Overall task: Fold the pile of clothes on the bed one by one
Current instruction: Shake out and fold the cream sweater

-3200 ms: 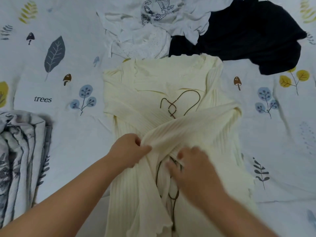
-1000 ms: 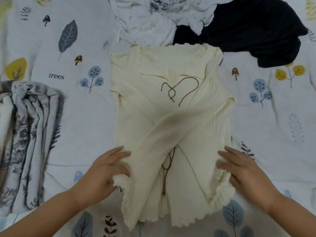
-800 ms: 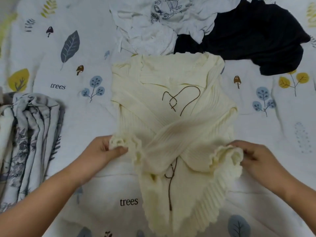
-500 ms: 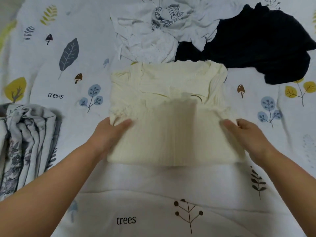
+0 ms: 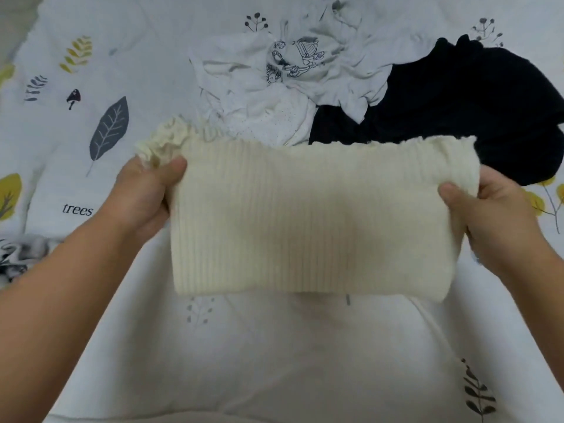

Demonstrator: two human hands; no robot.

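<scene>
A cream ribbed top (image 5: 305, 215), folded into a rectangle, is held up above the bed. My left hand (image 5: 146, 193) grips its left edge, thumb on top, beside a bunched frilly hem. My right hand (image 5: 488, 215) grips its right edge, thumb over the front face. Behind it lies the unfolded pile: a white printed shirt (image 5: 305, 62), a white dotted garment (image 5: 274, 120) and a dark navy garment (image 5: 442, 102).
The bed sheet (image 5: 274, 361) is white with leaf, mushroom and "trees" prints. Part of a folded grey-patterned garment (image 5: 21, 254) shows at the left edge, partly hidden by my left forearm.
The cream top's lower half was folded up over its upper half. Both hands then took hold of its sides and lifted the folded top off the sheet.
</scene>
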